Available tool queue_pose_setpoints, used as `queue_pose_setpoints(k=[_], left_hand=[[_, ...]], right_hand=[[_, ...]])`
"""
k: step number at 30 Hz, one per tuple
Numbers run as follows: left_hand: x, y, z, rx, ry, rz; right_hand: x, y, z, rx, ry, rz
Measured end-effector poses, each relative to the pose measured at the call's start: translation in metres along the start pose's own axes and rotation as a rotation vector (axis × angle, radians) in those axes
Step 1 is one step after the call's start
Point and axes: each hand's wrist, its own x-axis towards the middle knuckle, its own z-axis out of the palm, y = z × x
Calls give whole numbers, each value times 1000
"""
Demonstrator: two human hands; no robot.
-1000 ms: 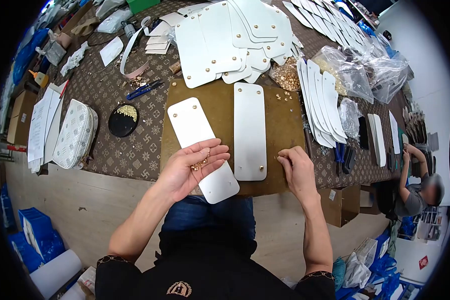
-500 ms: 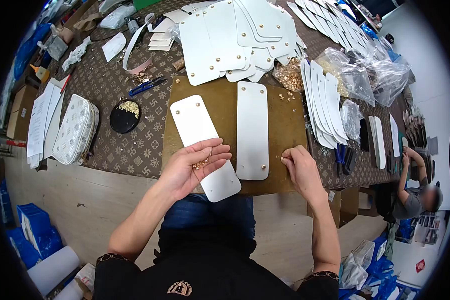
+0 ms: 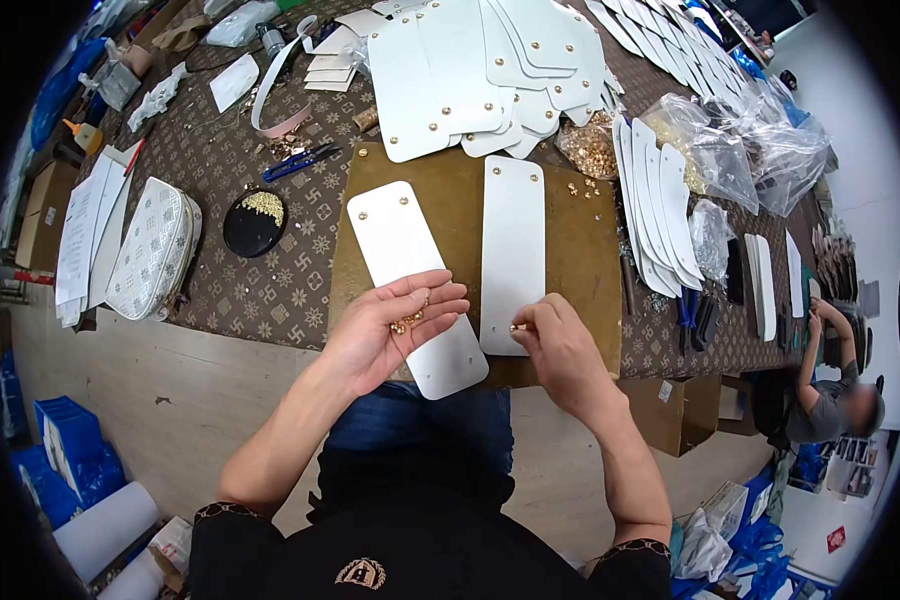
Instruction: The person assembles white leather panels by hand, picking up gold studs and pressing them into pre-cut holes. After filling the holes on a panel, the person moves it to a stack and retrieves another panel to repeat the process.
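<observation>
My left hand (image 3: 385, 325) is palm up with fingers slightly curled, cradling several small gold studs (image 3: 407, 324). It rests over a white rounded strip (image 3: 395, 240) lying at a slant, with gold studs at its far end and small bare posts at its near end. My right hand (image 3: 570, 355) pinches a gold stud (image 3: 514, 328) at its fingertips, over the near end of a second white strip (image 3: 513, 240). That strip has two gold studs at its far end and a small bare post near its lower left corner; my fingers hide its lower right corner.
Both strips lie on a brown board (image 3: 580, 240). Behind are a pile of studded white panels (image 3: 440, 80) and a bag of gold studs (image 3: 588, 150). A black dish (image 3: 253, 235) and blue snips (image 3: 300, 162) lie left. Another person (image 3: 830, 400) is far right.
My right hand has moved left from the bare board to the near end of the upright strip, with a gold stud at its fingertips. My left hand stays nearly in place.
</observation>
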Motion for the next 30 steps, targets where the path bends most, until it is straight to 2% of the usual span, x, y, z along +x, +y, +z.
queue_pose_setpoints(k=[2, 7, 24, 30], left_hand=[[-2, 0, -1, -12, -3, 7], [-7, 5, -3, -10, 17, 20], [-12, 10, -11, -20, 39, 46], [-16, 10, -21, -59, 55, 67]], right_hand=[[6, -1, 12, -26, 7, -76], [11, -1, 26, -102, -13, -113], [10, -3, 20, -78, -64, -83], [9, -4, 23, -38, -9, -93]])
